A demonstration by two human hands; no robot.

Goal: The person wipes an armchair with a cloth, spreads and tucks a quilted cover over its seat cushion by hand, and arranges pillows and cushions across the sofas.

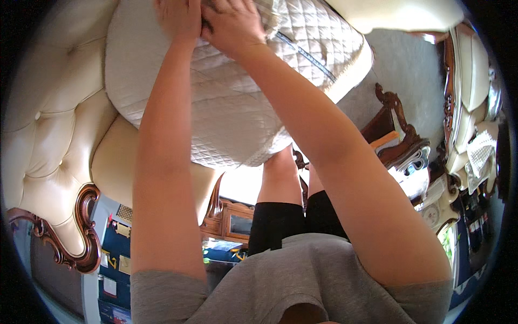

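A cream quilted cover with a fringed edge lies over a sofa seat before me. Both hands are at the top edge of the picture, close together on the quilted fabric. My left hand is blurred and partly cut off by the edge. Beside it, my right hand rests on the cloth with its fingers somewhat spread; its fingertips are partly out of the picture. Whether either hand pinches the fabric cannot be told. A dark patterned strip runs across the cover to the right of my right hand.
The tufted leather sofa back with a carved wooden frame rises at the left. At the right stand a carved wooden table with things on it and another leather sofa. A wooden cabinet is beyond my legs.
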